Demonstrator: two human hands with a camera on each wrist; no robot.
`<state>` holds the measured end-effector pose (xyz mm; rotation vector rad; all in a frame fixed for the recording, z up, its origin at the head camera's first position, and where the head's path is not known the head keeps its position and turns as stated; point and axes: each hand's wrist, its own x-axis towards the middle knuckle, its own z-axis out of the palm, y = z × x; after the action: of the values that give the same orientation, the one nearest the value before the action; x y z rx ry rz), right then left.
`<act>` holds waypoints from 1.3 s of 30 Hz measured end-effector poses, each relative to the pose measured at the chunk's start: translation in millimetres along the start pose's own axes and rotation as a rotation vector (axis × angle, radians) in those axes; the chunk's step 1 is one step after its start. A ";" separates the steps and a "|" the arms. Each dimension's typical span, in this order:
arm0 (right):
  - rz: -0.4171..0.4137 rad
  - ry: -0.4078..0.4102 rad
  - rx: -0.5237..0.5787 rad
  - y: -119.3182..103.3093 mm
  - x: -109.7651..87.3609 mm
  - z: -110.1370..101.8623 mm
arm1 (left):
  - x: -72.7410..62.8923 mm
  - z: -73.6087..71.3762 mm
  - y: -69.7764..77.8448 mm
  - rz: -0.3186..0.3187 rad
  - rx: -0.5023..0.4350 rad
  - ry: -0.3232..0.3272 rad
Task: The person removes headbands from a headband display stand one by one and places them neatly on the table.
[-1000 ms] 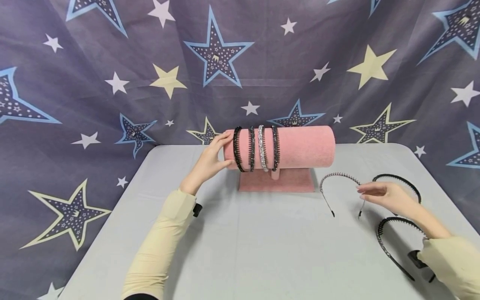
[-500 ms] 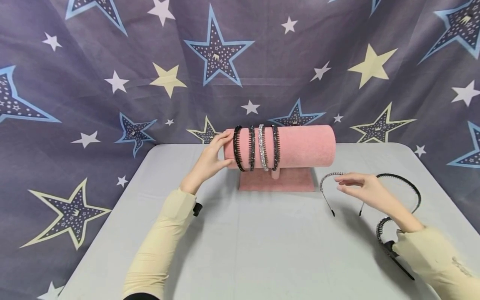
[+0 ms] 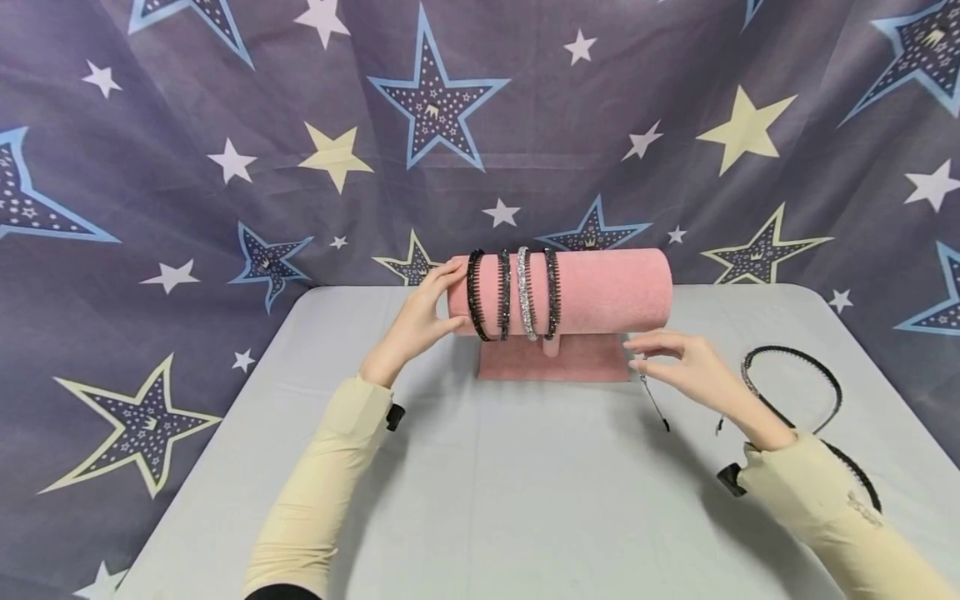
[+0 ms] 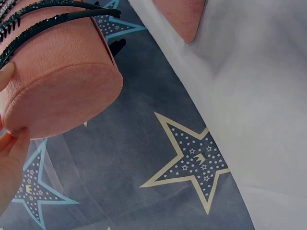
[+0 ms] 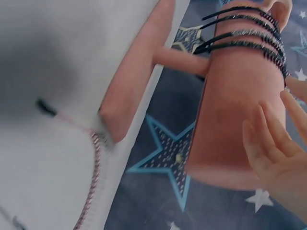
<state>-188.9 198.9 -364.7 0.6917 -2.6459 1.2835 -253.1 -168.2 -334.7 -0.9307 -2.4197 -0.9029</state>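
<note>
A pink velvet headband display stand (image 3: 607, 292) stands on the table, its roll lying sideways above a flat base. My left hand (image 3: 412, 329) grips the roll's left end, fingers on top and thumb below. Around the left half sit several toothed headbands, among them a silver glittery headband (image 3: 527, 296) and a black headband (image 3: 476, 296) nearest my left hand. My right hand (image 3: 693, 367) is just off the roll's lower right end with relaxed, parted fingers and holds nothing. Beneath it lies a thin beaded headband (image 5: 93, 177), partly hidden by the hand in the head view.
Right of my right hand lies a black toothed headband (image 3: 834, 383). Another black headband (image 3: 862, 479) is mostly hidden under my right sleeve. The table (image 3: 525, 500) has a pale cover, and a star-printed cloth (image 3: 540, 150) hangs behind it.
My right hand has moved left, from near the black headbands across the thin headband to the roll's right end. My left hand has stayed on the roll.
</note>
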 end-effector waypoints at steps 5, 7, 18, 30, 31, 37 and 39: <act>-0.109 0.035 0.049 -16.9 10.2 11.3 | 0.2 -0.2 0.1 0.003 0.002 -0.002; -0.152 0.061 0.068 -25.6 13.0 15.0 | 0.3 -0.1 -0.2 0.002 -0.001 -0.004; -0.212 0.181 0.057 -33.5 31.0 33.5 | 0.2 -0.4 -0.5 0.004 0.000 0.002; -0.211 0.288 0.098 -46.7 46.4 49.3 | 0.3 0.0 -0.2 0.015 -0.008 0.005; -0.216 0.300 0.102 -47.8 48.1 50.7 | 0.3 0.0 -0.3 0.014 -0.008 0.006; -0.232 0.336 0.157 -51.7 57.9 59.9 | -0.1 -0.1 -0.3 0.005 -0.003 0.008; -0.218 0.339 0.150 -53.0 60.0 62.4 | -0.5 0.3 -0.5 0.002 0.000 0.004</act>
<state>-212.7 101.6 -348.4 0.6893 -2.1619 1.4030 -253.1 -168.5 -335.4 -0.9308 -2.4144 -0.9036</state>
